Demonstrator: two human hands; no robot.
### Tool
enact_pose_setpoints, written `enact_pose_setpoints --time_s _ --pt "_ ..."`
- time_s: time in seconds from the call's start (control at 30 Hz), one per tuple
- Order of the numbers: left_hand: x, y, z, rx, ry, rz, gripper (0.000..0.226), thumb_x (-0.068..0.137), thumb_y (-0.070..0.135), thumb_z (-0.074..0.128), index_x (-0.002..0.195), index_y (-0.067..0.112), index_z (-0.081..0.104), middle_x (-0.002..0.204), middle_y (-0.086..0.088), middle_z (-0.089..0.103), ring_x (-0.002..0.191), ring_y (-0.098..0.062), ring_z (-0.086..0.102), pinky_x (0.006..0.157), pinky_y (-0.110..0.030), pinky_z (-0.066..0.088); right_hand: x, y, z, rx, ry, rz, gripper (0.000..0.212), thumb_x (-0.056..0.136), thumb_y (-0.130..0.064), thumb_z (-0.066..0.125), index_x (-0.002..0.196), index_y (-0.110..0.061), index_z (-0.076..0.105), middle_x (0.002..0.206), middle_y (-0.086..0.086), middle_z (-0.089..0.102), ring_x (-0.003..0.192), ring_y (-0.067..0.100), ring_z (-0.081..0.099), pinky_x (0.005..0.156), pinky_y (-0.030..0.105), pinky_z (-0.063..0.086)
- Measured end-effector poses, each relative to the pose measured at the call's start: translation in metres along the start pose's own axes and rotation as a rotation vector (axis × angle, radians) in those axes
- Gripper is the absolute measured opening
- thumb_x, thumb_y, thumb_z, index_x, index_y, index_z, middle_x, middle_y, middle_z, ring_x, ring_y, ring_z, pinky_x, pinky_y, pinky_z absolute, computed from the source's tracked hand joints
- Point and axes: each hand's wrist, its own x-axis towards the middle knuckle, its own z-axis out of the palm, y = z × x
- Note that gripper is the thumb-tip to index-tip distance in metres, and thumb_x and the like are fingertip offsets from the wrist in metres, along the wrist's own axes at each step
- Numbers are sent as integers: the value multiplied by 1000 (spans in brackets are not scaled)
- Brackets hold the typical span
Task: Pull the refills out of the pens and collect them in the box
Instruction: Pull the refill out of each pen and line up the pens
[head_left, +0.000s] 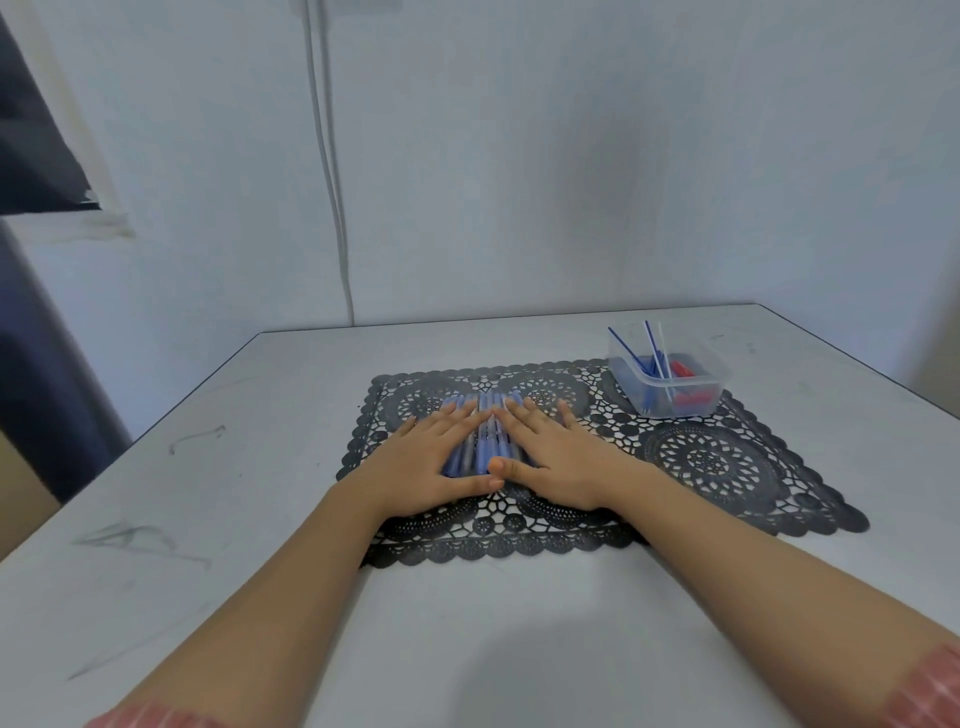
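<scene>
A row of several blue pens lies side by side on a black lace mat. My left hand rests flat on the left part of the row, fingers straight. My right hand lies flat on the right part, and the two thumbs nearly meet at the near end of the pens. A clear plastic box stands on the mat's far right corner. It holds a few thin blue and white refills that lean upright, plus some red and blue pieces at the bottom.
The mat lies on a white table with faint marks; its far edge meets a pale wall where a white cable runs down. A dark curtain hangs at the left.
</scene>
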Motion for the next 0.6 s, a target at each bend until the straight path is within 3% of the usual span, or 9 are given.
enact_pose_setpoints --time_s 0.1,0.17,0.27,0.33,0.43,0.6 --pt "4 7 1 63 55 35 81 72 83 23 143 48 0 153 18 -7 140 -2 -8 116 -45 0 0 6 0 101 78 -18 102 67 -80 -7 147 -19 -9 156 0 -4 142 10 -5 114 44 -11" --pt "6 13 1 106 81 58 78 75 81 21 142 48 0 153 18 -7 141 -3 -8 116 -46 -2 1 13 -4 141 154 2 99 70 -79 -7 149 -19 0 156 -2 6 142 9 4 115 44 -8" --pt "9 20 4 157 75 90 76 75 81 18 142 49 0 153 17 -6 140 -3 -9 116 -45 -4 0 23 -9 171 281 70 64 94 -55 22 144 -17 29 147 1 36 136 13 31 116 43 5" --pt "11 22 6 173 60 111 76 76 81 16 143 49 3 153 16 -4 140 -3 -8 116 -45 -6 -1 29 -9 218 336 86 40 97 -33 39 133 -19 49 131 3 55 122 17 48 110 40 26" --pt "12 23 7 156 34 120 70 80 77 21 143 49 6 154 15 2 141 -3 -2 115 -45 -5 -2 31 -10 276 356 88 30 93 -24 47 118 -21 63 110 3 67 101 16 59 91 34 44" --pt "13 22 6 99 34 104 65 83 72 25 142 49 13 154 16 12 141 -4 7 116 -46 2 -4 24 -13 245 358 53 24 90 -24 51 107 -21 69 96 0 68 86 13 57 81 30 45"
